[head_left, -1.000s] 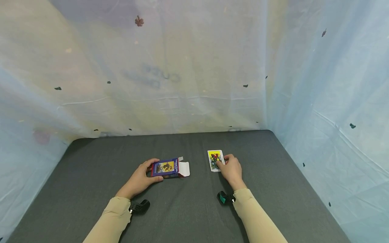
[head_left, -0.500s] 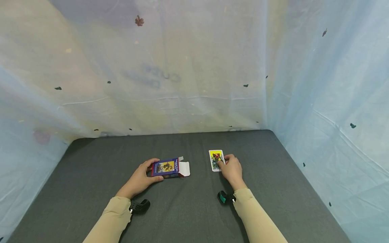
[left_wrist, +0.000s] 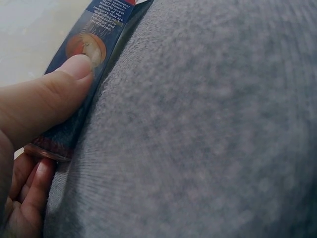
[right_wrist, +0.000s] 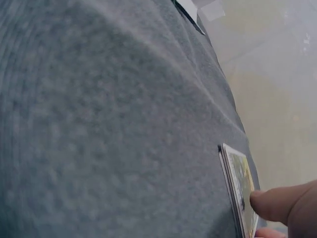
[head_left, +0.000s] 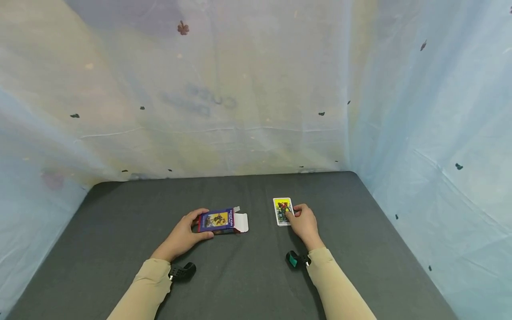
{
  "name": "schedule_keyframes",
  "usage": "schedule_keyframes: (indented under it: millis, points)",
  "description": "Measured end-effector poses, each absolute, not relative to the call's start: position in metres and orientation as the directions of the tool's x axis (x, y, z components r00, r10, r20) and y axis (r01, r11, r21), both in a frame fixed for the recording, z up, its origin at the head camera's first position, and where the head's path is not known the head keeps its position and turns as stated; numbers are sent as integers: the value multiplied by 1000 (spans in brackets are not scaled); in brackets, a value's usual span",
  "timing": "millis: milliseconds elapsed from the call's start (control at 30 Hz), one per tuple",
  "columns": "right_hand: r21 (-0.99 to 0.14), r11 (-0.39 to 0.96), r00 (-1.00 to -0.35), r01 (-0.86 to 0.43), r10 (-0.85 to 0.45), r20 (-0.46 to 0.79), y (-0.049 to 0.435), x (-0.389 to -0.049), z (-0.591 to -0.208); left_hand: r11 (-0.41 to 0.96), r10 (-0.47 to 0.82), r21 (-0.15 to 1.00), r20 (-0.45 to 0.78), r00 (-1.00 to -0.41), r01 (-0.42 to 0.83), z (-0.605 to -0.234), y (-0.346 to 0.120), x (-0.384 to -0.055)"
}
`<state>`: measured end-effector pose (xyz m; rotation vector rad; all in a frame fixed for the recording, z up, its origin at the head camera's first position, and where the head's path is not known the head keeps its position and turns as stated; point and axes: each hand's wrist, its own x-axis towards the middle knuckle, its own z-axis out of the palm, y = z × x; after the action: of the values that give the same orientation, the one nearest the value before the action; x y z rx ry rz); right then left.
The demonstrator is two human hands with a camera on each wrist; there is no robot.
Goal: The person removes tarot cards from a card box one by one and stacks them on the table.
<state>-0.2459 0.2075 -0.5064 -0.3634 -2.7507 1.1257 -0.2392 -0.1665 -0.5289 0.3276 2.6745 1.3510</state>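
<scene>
Left of the table's middle lies a blue and purple tarot card box (head_left: 216, 220) with a yellow picture on its front. Its white end flap (head_left: 241, 222) stands open toward the right. My left hand (head_left: 182, 235) grips the box's other end, with the thumb on the near side; the left wrist view shows that thumb against the printed side of the box (left_wrist: 104, 29). To the right, my right hand (head_left: 306, 226) pinches a small stack of tarot cards (head_left: 282, 208) by its right edge, thumb on top. The top card is face up and yellow. Layered card edges (right_wrist: 232, 191) show in the right wrist view.
Both things are on a dark grey cloth-covered table (head_left: 240, 275). Pale, translucent sheeting (head_left: 248, 89) rises behind the table and along its sides. A stretch of cloth separates the box flap from the cards. Black devices (head_left: 183, 272) are strapped at both wrists.
The cards shifted slightly right, then back left, under my right hand. My left hand stays on the box in the same place. The head view has turned very slightly.
</scene>
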Motion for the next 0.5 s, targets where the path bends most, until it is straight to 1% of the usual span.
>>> schedule_keyframes:
  millis: [167, 333, 500]
  points:
    - [-744, 644, -961, 178, 276, 8, 209, -248, -513, 579, 249, 804, -17, -968, 135, -534, -170, -240]
    - [-760, 621, -959, 194, 283, -14, 212, -249, -515, 585, 248, 800, -20, -969, 133, -537, -168, -242]
    - [-779, 598, -968, 189, 247, -45, 216, -250, -513, 598, 252, 787, -6, -968, 152, -538, -166, -244]
